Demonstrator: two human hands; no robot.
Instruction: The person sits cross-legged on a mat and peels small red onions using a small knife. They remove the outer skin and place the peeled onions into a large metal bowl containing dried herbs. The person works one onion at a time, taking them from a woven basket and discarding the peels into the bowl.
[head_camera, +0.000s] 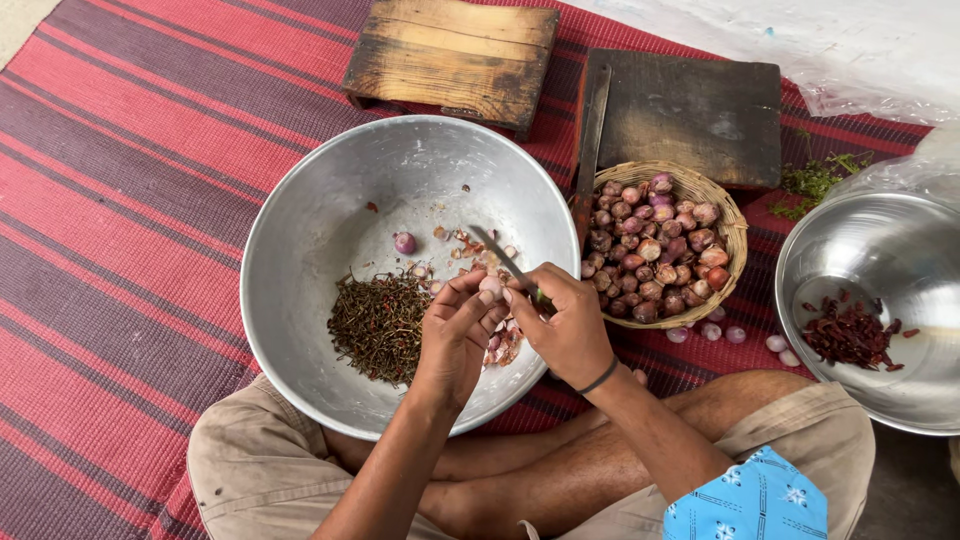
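Note:
My left hand (456, 335) holds a small pale shallot (491, 288) between its fingertips over a large metal bowl (300, 190). My right hand (568, 325) grips a thin knife (503, 258) whose blade points up and left, touching the shallot. In the bowl lie a pile of dark stems (380, 325), one peeled shallot (404, 243) and scattered skins (462, 250). A woven basket (737, 235) full of unpeeled shallots (655, 245) stands just right of my right hand.
A second metal bowl (880, 240) with dried red chillies (848, 335) stands at right. A few peeled shallots (722, 333) lie on the striped red mat (130, 200). Two low wooden boards (455, 55) (695, 115) sit behind the bowls. My crossed legs are below.

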